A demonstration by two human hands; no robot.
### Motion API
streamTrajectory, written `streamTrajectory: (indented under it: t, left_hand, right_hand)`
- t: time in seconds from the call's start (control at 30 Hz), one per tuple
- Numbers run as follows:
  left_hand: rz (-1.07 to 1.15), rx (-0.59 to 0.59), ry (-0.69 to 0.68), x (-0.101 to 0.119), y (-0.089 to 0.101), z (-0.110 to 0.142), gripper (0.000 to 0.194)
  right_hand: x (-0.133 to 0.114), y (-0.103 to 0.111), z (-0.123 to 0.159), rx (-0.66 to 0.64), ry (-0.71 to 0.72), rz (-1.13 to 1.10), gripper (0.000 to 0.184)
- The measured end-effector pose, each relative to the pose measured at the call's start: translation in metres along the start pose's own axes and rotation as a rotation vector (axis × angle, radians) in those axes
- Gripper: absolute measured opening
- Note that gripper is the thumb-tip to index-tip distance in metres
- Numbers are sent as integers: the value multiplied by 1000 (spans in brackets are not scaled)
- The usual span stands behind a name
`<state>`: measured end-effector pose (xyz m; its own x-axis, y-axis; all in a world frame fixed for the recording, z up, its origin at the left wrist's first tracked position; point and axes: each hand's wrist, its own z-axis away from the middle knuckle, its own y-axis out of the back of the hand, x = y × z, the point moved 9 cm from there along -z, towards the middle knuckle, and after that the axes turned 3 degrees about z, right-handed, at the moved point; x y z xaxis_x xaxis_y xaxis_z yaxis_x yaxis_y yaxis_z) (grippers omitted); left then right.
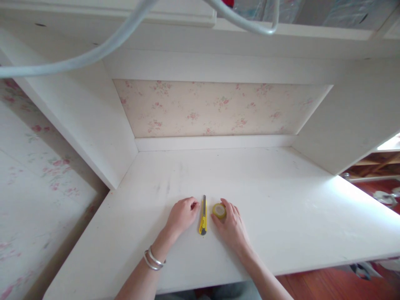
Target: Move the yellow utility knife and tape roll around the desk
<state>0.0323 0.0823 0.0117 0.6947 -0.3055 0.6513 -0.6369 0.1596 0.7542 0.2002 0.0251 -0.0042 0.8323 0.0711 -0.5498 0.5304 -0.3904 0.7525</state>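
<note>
On a white desk (265,200), your right hand (230,221) clasps a round yellow tape roll (214,211) at three o'clock of a slim yellow-and-black plastic cutter (203,216); your left hand (183,213) curls together at nine. Safest handling keeps both clear of its metal tip (204,198), aimed at twelve.

Light from my right glared on the white desktop (312,204), the right side panel (346,112) stood shaded, and I saw fine detail softly blurred.
</note>
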Motion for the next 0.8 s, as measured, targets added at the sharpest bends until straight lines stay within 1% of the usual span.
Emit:
streamTrajectory:
  t: [0.13,0.3,0.37,0.43,0.53,0.6,0.67,0.73,0.8]
  left_hand:
    - [1,4,-16,0,1,0,22]
    - [8,7,-29,-2,-1,-1,21]
    - [7,6,-23,-3,-1,-2,22]
    - [3,-1,-16,-4,-2,-2,22]
    - [-5,-11,-22,-4,-4,-1,23]
    - [-9,-11,-36,-3,-4,-2,24]
    - [-12,-10,-43,-3,-4,-2,24]
    - [-16,-19,-38,-5,-6,-3,24]
    - [-25,-34,-25,-6,-7,-3,24]
  right_hand:
    - [4,-1,0,-30,-22,-31,47]
    - [15,-1,2,-16,-90,-72,47]
    - [22,4,0,-3,-115,-108,48]
    - [33,15,-6,26,-145,-132,51]
    - [62,47,-25,123,-184,-83,56]
    - [90,72,-38,205,-220,-29,59]
    - [122,93,-49,266,-271,25,63]
    - [152,106,-55,293,-320,108,65]
    - [177,110,-57,266,-373,176,69]
